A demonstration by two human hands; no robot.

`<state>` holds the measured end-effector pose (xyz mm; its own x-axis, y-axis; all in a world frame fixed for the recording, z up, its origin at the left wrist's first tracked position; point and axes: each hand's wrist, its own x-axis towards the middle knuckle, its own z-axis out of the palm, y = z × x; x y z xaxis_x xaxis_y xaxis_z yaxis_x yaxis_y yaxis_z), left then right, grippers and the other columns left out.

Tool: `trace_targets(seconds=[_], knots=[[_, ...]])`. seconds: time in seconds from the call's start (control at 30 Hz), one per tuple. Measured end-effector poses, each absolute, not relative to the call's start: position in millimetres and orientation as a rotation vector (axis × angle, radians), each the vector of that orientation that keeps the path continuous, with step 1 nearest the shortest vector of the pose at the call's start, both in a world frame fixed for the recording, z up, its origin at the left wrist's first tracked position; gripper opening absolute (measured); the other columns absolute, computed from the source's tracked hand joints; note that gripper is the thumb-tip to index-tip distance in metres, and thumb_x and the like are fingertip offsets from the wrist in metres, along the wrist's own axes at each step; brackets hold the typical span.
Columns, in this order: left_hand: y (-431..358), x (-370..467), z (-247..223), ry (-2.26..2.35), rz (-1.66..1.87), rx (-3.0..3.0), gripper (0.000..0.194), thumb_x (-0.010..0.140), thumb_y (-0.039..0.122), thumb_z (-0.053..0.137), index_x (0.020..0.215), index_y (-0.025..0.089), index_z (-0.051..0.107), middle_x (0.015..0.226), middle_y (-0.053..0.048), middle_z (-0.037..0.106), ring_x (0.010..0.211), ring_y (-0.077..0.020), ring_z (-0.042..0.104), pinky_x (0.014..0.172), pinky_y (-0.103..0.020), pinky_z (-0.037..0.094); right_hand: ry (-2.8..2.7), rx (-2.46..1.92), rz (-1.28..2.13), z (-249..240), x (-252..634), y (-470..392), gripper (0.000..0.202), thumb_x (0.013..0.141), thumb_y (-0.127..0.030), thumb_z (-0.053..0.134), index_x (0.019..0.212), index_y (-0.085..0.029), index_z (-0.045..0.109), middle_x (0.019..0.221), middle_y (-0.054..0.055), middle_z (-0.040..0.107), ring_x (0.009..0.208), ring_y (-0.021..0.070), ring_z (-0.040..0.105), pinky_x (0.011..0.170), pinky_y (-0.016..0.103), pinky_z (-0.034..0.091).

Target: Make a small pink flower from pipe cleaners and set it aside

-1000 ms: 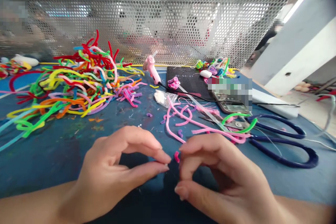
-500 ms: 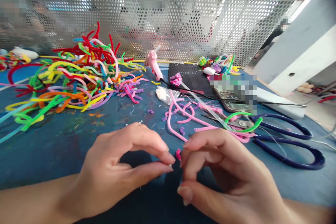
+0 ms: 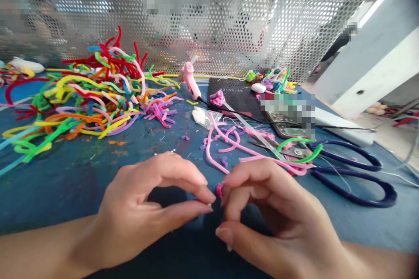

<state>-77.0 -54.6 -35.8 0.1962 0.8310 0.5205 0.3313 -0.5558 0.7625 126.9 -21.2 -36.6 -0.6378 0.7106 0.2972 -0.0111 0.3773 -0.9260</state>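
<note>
My left hand (image 3: 147, 209) is closed in a pinch, with a tiny white bead (image 3: 209, 205) between thumb and forefinger. Close beside it, my right hand (image 3: 271, 218) has its fingers curled toward the thumb; whatever lies between them is hidden or too thin to make out. The fingertips of the two hands are a small gap apart. Behind that gap a bright pink fuzzy piece (image 3: 219, 189) lies on the blue table (image 3: 108, 174), partly covered by the right fingers. Pink pipe cleaners (image 3: 209, 152) and short purple bits (image 3: 224, 161) lie just beyond.
A tangled heap of coloured pipe cleaners (image 3: 88, 91) covers the back left. Large navy-handled scissors (image 3: 353, 185) lie at right. Behind are a pink glue gun (image 3: 191, 80), a bag of white beads (image 3: 200, 116), a black tablet (image 3: 229, 91) and a phone (image 3: 288, 128). Perforated metal panel (image 3: 229, 17) closes the back.
The view has shifted slightly, so everything sits a little further left. Both hands keep nearly the same pose, with the right fingertips marginally nearer the left.
</note>
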Motion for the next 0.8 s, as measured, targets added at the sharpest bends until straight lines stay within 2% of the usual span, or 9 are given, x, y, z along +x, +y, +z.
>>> trace_targets(seconds=[0.47,0.67,0.8], knots=[[-56.2,-78.8,-38.9,0.973,1.325,2.021,0.046,0.073,0.003,0.073,0.108,0.029,0.057,0.088,0.006,0.073,0.078,-0.0138,0.067,0.076,-0.031,0.052,-1.945,-0.588,1.338,-36.1,124.7,-19.6,0.037,0.080,-0.012,0.064,0.105,-0.030,0.045,0.066,-0.007,0.058,0.059,0.0085,0.059,0.050,0.016,0.046],[-54.5,-78.3,-35.2,0.945,1.287,2.117,0.038,0.077,0.006,0.070,0.106,0.026,0.056,0.088,0.006,0.073,0.076,-0.0126,0.066,0.073,-0.031,0.052,-1.926,-0.591,1.384,-36.0,124.9,-19.8,0.035,0.080,-0.012,0.064,0.105,-0.029,0.046,0.066,-0.007,0.058,0.057,0.0075,0.057,0.046,0.014,0.042],[-53.2,-76.0,-27.8,0.964,1.196,2.228,0.020,0.079,0.009,0.068,0.094,0.021,0.062,0.082,0.004,0.073,0.073,-0.0104,0.065,0.074,-0.026,0.052,-1.918,-0.582,1.418,-35.9,124.3,-19.6,0.033,0.081,-0.012,0.063,0.104,-0.027,0.046,0.065,-0.007,0.057,0.057,0.0069,0.057,0.051,0.015,0.044]])
